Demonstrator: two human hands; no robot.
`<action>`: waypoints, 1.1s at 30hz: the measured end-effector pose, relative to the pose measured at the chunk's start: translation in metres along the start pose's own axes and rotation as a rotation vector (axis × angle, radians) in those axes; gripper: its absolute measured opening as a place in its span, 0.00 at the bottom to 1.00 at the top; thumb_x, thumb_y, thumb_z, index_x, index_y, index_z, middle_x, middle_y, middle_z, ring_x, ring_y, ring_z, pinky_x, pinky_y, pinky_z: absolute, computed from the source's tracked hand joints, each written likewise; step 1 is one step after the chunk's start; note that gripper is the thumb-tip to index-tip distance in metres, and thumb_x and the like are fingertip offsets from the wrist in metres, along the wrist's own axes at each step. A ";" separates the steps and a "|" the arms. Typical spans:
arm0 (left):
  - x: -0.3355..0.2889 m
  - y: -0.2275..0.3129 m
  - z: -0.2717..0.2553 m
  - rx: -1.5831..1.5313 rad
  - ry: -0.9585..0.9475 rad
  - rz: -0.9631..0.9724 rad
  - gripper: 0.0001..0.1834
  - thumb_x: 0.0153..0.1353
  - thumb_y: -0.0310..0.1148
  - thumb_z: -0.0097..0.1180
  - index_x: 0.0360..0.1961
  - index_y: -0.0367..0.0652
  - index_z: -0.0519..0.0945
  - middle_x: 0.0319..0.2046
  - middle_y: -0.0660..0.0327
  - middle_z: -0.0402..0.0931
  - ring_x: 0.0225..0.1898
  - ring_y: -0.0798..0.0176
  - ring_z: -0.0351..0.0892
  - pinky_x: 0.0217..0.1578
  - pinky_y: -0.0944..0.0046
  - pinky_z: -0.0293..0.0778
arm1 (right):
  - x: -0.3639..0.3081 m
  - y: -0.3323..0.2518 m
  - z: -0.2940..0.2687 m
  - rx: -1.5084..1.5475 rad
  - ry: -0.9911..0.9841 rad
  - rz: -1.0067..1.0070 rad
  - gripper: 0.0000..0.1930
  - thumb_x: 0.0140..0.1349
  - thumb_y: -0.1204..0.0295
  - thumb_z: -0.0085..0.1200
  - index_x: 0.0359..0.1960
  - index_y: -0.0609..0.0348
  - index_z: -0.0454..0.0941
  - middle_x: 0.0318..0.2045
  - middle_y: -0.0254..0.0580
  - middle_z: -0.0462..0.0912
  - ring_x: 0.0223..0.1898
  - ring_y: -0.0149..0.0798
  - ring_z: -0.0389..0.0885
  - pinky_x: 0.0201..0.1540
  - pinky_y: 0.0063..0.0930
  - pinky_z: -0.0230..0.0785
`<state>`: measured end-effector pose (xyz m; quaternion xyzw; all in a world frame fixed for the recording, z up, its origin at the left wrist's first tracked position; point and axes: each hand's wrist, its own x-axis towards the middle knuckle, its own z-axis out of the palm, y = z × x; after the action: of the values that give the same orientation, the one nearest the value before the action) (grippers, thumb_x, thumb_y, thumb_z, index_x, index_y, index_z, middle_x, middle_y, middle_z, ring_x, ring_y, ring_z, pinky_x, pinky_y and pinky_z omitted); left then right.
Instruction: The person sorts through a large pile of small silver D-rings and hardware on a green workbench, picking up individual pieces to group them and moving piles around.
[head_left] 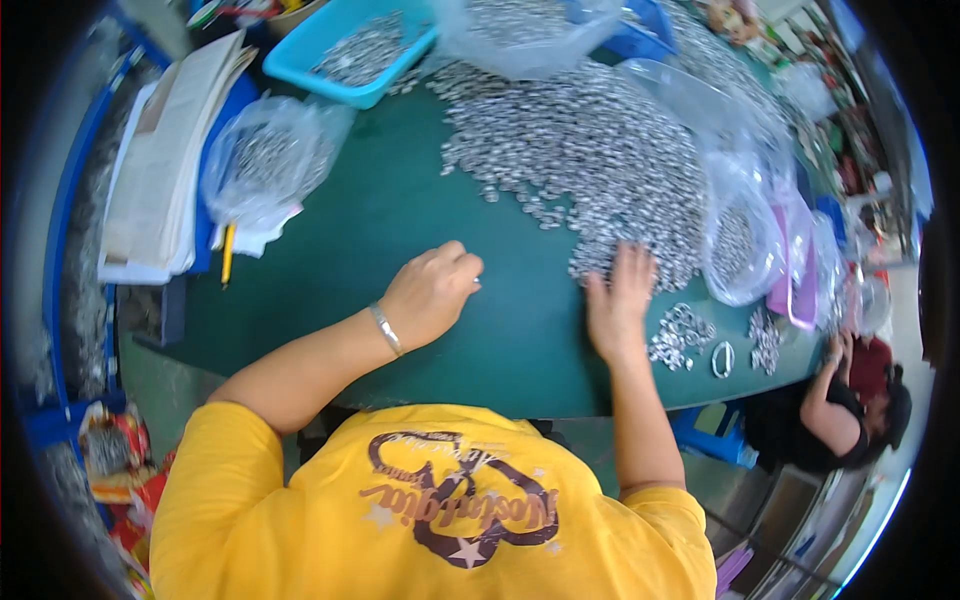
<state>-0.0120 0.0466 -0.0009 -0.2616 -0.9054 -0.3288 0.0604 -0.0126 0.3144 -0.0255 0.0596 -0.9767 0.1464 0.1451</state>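
Observation:
A wide heap of small silvery metal pieces (580,140) is spread over the green table (330,320). My right hand (622,305) lies on the heap's near edge with its fingers stretched out. My left hand (432,290), with a silver bracelet on the wrist, is held closed over the table to the left of the heap. Its fingers are curled in, and whatever they hold is too small or hidden to make out. Right of my right hand lie a small group of silvery rings and pieces (682,335), a bracelet-like ring (722,359) and another small cluster (765,342).
A turquoise tray (375,95) and a clear bag (530,45) of metal pieces stand at the back. Left are another bag (268,155), a paper stack (165,160) and a yellow pencil (227,255). Right stand an open bag (735,250) and a purple basket (793,255). Another person (840,410) sits beyond.

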 end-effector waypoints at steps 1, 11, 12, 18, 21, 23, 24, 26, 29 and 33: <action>0.006 0.001 0.004 0.005 -0.011 0.023 0.05 0.49 0.23 0.57 0.26 0.39 0.73 0.27 0.54 0.70 0.30 0.51 0.73 0.30 0.58 0.72 | 0.005 -0.013 0.002 -0.012 -0.013 0.048 0.33 0.53 0.65 0.57 0.58 0.69 0.60 0.60 0.70 0.56 0.62 0.69 0.50 0.63 0.56 0.42; 0.018 0.056 0.026 -0.036 -0.130 0.091 0.16 0.42 0.23 0.62 0.34 0.39 0.72 0.35 0.51 0.65 0.37 0.48 0.69 0.38 0.57 0.68 | 0.037 -0.048 0.008 0.538 -0.102 -0.132 0.26 0.56 0.72 0.51 0.57 0.65 0.61 0.62 0.66 0.53 0.63 0.64 0.50 0.63 0.53 0.44; 0.021 0.058 0.019 0.008 -0.092 0.056 0.18 0.42 0.24 0.63 0.36 0.39 0.72 0.35 0.52 0.65 0.38 0.48 0.69 0.39 0.57 0.68 | 0.035 -0.042 0.002 0.459 -0.027 -0.120 0.27 0.56 0.72 0.51 0.57 0.66 0.61 0.61 0.66 0.53 0.63 0.64 0.51 0.63 0.53 0.44; 0.006 0.033 0.004 0.079 -0.056 -0.059 0.25 0.40 0.27 0.67 0.42 0.38 0.73 0.37 0.52 0.65 0.38 0.50 0.69 0.39 0.60 0.69 | 0.016 0.050 -0.009 -0.012 0.202 0.308 0.32 0.57 0.66 0.51 0.59 0.72 0.55 0.59 0.74 0.52 0.62 0.69 0.49 0.64 0.53 0.41; 0.007 0.040 0.015 0.016 -0.050 -0.003 0.23 0.41 0.27 0.66 0.41 0.37 0.73 0.36 0.51 0.66 0.36 0.49 0.70 0.38 0.60 0.70 | 0.031 0.060 -0.019 0.096 0.064 0.511 0.36 0.57 0.57 0.51 0.60 0.71 0.54 0.59 0.77 0.50 0.62 0.70 0.47 0.63 0.54 0.40; 0.013 0.051 0.026 -0.034 -0.091 0.043 0.22 0.41 0.26 0.66 0.39 0.37 0.73 0.35 0.52 0.67 0.35 0.49 0.71 0.38 0.59 0.71 | 0.037 0.055 -0.013 0.072 0.056 0.536 0.36 0.57 0.57 0.51 0.60 0.69 0.54 0.59 0.78 0.49 0.63 0.71 0.45 0.63 0.55 0.40; 0.017 0.057 0.033 -0.052 -0.100 0.074 0.17 0.43 0.24 0.62 0.36 0.37 0.73 0.34 0.52 0.67 0.34 0.49 0.71 0.36 0.59 0.71 | 0.041 0.050 -0.009 0.058 0.055 0.546 0.36 0.57 0.57 0.51 0.60 0.67 0.54 0.59 0.79 0.48 0.63 0.71 0.44 0.63 0.55 0.40; 0.020 0.061 0.048 -0.077 -0.109 0.164 0.12 0.46 0.21 0.57 0.34 0.37 0.72 0.32 0.53 0.67 0.33 0.49 0.71 0.34 0.58 0.70 | 0.044 0.036 -0.006 0.090 0.093 0.566 0.34 0.56 0.57 0.52 0.60 0.65 0.56 0.60 0.78 0.46 0.63 0.70 0.43 0.63 0.55 0.40; 0.025 0.073 0.065 -0.092 -0.162 0.231 0.06 0.48 0.21 0.52 0.29 0.38 0.71 0.30 0.52 0.66 0.33 0.49 0.70 0.34 0.57 0.70 | 0.040 0.016 0.007 0.084 0.094 0.456 0.32 0.56 0.61 0.53 0.59 0.63 0.59 0.60 0.75 0.49 0.62 0.70 0.47 0.63 0.53 0.42; 0.036 0.101 0.089 -0.163 -0.208 0.354 0.04 0.46 0.21 0.48 0.27 0.37 0.70 0.30 0.52 0.67 0.34 0.49 0.71 0.35 0.56 0.70 | 0.029 0.009 -0.001 0.375 0.146 0.258 0.24 0.57 0.71 0.50 0.56 0.60 0.64 0.61 0.68 0.53 0.63 0.61 0.51 0.64 0.44 0.47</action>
<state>0.0145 0.1832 -0.0030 -0.4531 -0.8172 -0.3562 0.0021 -0.0418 0.3211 -0.0185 -0.0504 -0.9189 0.3466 0.1816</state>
